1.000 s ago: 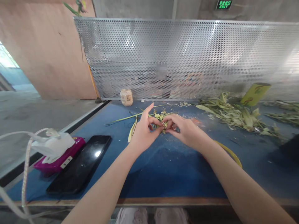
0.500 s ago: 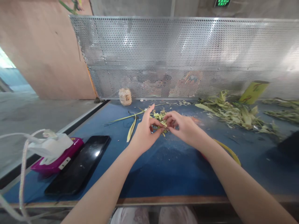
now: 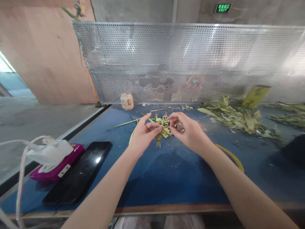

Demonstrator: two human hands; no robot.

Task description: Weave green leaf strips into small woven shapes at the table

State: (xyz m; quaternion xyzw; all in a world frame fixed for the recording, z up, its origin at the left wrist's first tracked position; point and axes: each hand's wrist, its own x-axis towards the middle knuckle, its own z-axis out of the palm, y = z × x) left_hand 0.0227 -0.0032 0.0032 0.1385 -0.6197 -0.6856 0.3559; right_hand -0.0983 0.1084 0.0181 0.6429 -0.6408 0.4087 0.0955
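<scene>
Both my hands meet over the middle of the blue table (image 3: 171, 171). Between them is a small woven bundle of green leaf strips (image 3: 164, 127), lifted a little off the surface. My left hand (image 3: 143, 135) pinches its left side with thumb and fingers, the index finger stretched out. My right hand (image 3: 188, 130) grips its right side with curled fingers. A loose strip end hangs down from the bundle. Long green leaf blades (image 3: 130, 122) lie on the table just behind my left hand.
A black phone (image 3: 81, 171) and a magenta box with a white charger and cable (image 3: 53, 157) lie at the left. A pile of leaf scraps (image 3: 235, 116), a yellow-green box (image 3: 256, 95), a small jar (image 3: 126, 101) and a perforated metal screen (image 3: 190, 60) stand behind.
My hands have raised the leaf bundle slightly off the table and shifted their fingers on it. The view has tilted a little.
</scene>
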